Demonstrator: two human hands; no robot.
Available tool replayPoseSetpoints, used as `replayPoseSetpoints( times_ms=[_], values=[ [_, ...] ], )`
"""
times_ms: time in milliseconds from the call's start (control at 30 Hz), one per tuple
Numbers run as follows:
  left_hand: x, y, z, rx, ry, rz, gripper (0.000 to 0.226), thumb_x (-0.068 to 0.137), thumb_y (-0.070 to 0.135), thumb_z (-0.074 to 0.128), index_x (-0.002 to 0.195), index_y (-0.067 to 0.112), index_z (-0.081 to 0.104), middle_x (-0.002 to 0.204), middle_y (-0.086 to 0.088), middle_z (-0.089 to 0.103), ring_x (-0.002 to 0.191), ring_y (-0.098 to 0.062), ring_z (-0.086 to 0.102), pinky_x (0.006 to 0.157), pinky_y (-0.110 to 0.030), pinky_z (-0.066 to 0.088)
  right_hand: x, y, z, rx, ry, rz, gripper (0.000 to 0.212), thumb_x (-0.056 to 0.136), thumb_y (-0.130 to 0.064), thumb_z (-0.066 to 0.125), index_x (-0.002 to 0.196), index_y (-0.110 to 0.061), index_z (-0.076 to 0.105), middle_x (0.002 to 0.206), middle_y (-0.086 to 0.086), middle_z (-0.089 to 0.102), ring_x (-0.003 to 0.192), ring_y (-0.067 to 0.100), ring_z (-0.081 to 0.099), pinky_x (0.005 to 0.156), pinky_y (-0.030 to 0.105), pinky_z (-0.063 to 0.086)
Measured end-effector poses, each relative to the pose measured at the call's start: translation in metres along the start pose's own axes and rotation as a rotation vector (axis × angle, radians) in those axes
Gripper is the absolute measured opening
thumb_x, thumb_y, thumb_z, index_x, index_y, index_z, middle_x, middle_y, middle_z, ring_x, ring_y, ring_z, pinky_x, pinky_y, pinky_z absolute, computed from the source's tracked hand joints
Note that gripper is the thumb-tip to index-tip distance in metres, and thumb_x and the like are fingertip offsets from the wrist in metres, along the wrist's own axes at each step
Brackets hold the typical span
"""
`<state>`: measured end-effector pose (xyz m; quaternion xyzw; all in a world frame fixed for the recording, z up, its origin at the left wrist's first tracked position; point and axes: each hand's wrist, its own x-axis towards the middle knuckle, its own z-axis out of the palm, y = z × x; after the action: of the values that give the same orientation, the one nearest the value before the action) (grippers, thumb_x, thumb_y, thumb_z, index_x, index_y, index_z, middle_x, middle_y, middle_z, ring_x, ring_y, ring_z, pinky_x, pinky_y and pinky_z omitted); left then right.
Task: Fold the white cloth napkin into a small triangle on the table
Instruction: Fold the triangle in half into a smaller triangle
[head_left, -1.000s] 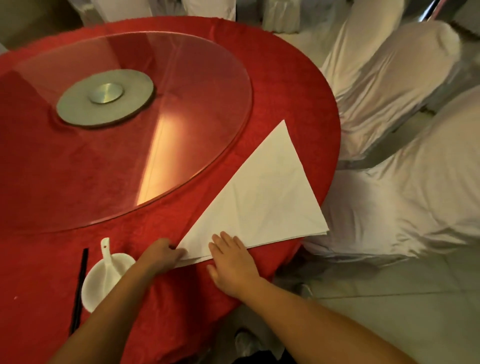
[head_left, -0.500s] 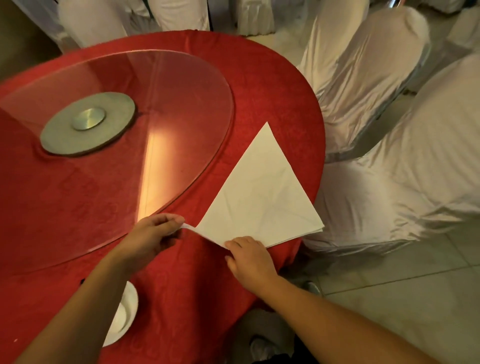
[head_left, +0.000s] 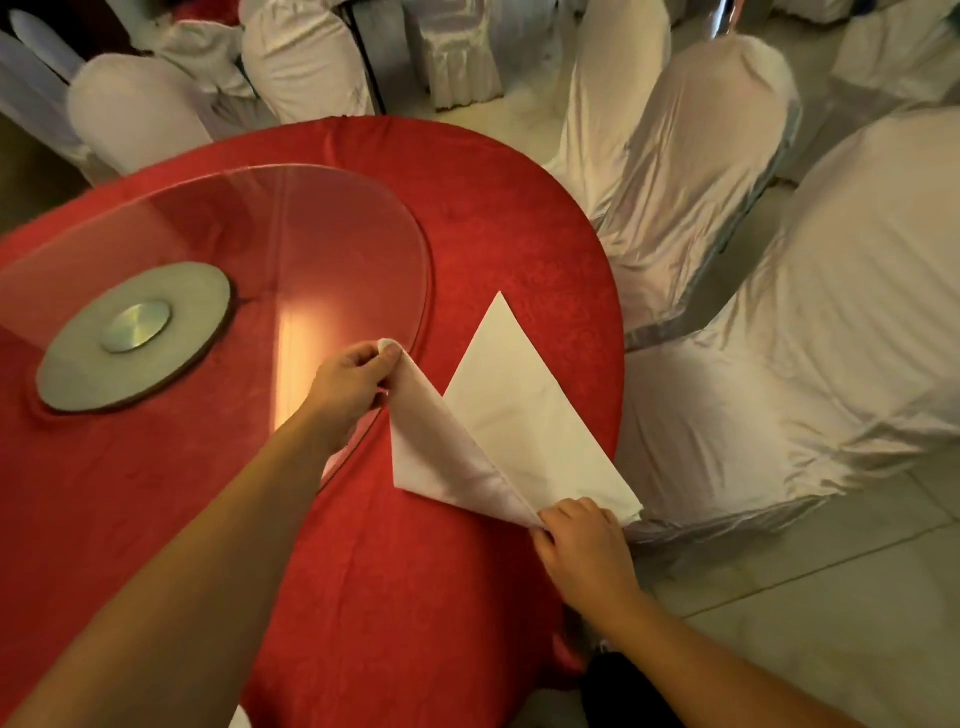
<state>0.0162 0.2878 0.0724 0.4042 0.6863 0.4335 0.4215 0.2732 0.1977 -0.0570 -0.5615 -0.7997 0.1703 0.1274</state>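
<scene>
The white cloth napkin (head_left: 524, 410), folded into a triangle, lies on the red tablecloth (head_left: 426, 597) near the table's right edge. My left hand (head_left: 350, 382) pinches the napkin's left corner and holds it lifted above the table, over the rim of the glass turntable, so that part of the cloth stands up as a flap. At the napkin's near edge, where the fold line begins, my right hand (head_left: 582, 543) rests with its fingers bent onto the cloth.
A round glass turntable (head_left: 291, 244) with a metal hub (head_left: 135, 332) covers the table's middle. Chairs in white covers (head_left: 810, 332) stand close along the right and far side. The table's edge runs just right of the napkin, above tiled floor.
My left hand has lifted the napkin's left corner up and away from me, raising a flap. My right hand slid right along the near edge. The camera view shifted; the bowl left the frame.
</scene>
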Motion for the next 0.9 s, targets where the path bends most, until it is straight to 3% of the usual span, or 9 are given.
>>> replayPoseSetpoints(
  times_ms=[67,167,233,400,500,600,733,800,900],
  values=[
    [0.022,0.011,0.016,0.032,0.030,0.058,0.019,0.095,0.022,0.055,0.086,0.008,0.063,0.082,-0.006,0.057,0.073,-0.013,0.052,0.057,-0.021,0.043,0.004,0.011,-0.008,0.021,-0.006,0.071,0.015,0.083,-0.032,0.065,0.073,-0.022,0.066,0.075,-0.004,0.066,0.074,0.021,0.059,0.069,0.037,0.045],
    [0.056,0.022,0.040,0.064,0.078,0.117,0.017,0.095,0.016,0.055,0.080,0.013,0.063,0.070,0.002,0.055,0.057,0.003,0.050,0.049,-0.010,0.041,0.010,0.029,-0.012,0.043,-0.009,0.116,0.014,0.082,-0.037,0.062,0.076,-0.026,0.067,0.073,-0.008,0.065,0.074,0.018,0.060,0.071,0.037,0.043],
    [0.081,0.023,0.056,0.117,0.088,0.142,0.015,0.094,0.013,0.055,0.082,0.009,0.063,0.063,0.002,0.050,0.047,0.005,0.045,0.047,-0.013,0.036,0.016,0.040,-0.015,0.078,-0.021,0.153,0.012,0.077,-0.036,0.065,0.069,-0.027,0.064,0.065,-0.009,0.061,0.068,0.019,0.060,0.067,0.036,0.042],
    [0.143,0.015,0.089,0.175,0.069,0.074,0.023,0.093,0.021,0.057,0.075,0.009,0.065,0.065,-0.004,0.051,0.059,-0.014,0.045,0.053,-0.023,0.038,0.030,0.059,-0.020,0.147,-0.073,0.249,0.024,0.071,-0.026,0.078,0.059,-0.024,0.058,0.060,-0.005,0.060,0.064,0.022,0.061,0.063,0.038,0.043],
    [0.177,0.005,0.104,0.175,0.046,0.034,0.019,0.091,0.023,0.060,0.078,0.012,0.067,0.073,-0.006,0.058,0.067,-0.018,0.051,0.063,-0.032,0.042,0.042,0.067,-0.026,0.181,-0.121,0.292,0.007,0.078,-0.032,0.072,0.080,-0.026,0.069,0.080,-0.003,0.069,0.084,0.021,0.064,0.076,0.037,0.038],
    [0.203,-0.006,0.119,0.201,0.049,0.009,0.009,0.088,0.026,0.064,0.083,0.021,0.068,0.083,0.003,0.067,0.078,-0.016,0.062,0.074,-0.031,0.053,0.049,0.076,-0.030,0.250,-0.202,0.293,0.017,0.087,-0.045,0.056,0.100,-0.036,0.064,0.100,-0.013,0.067,0.099,0.008,0.058,0.087,0.028,0.033],
    [0.227,-0.025,0.136,0.253,0.088,-0.018,0.017,0.086,0.030,0.067,0.093,0.015,0.071,0.076,0.010,0.062,0.069,-0.005,0.057,0.070,-0.025,0.046,0.052,0.080,-0.034,0.289,-0.230,0.362,0.016,0.086,-0.040,0.062,0.100,-0.035,0.068,0.097,-0.010,0.069,0.093,0.011,0.061,0.086,0.031,0.040],
    [0.235,-0.034,0.142,0.278,0.092,-0.034,0.023,0.085,0.032,0.068,0.095,0.013,0.072,0.078,0.008,0.063,0.071,-0.008,0.057,0.073,-0.026,0.046,0.049,0.081,-0.030,0.296,-0.170,0.390,0.011,0.083,-0.030,0.069,0.093,-0.027,0.073,0.086,-0.004,0.071,0.083,0.018,0.065,0.078,0.035,0.044],
    [0.241,-0.044,0.148,0.327,0.083,-0.040,0.026,0.083,0.037,0.069,0.094,0.015,0.073,0.080,0.006,0.065,0.072,-0.010,0.058,0.072,-0.024,0.045,0.044,0.077,-0.032,0.307,-0.131,0.421,0.014,0.087,-0.031,0.064,0.095,-0.024,0.073,0.082,-0.002,0.072,0.080,0.019,0.065,0.075,0.033,0.045]
  ],
)
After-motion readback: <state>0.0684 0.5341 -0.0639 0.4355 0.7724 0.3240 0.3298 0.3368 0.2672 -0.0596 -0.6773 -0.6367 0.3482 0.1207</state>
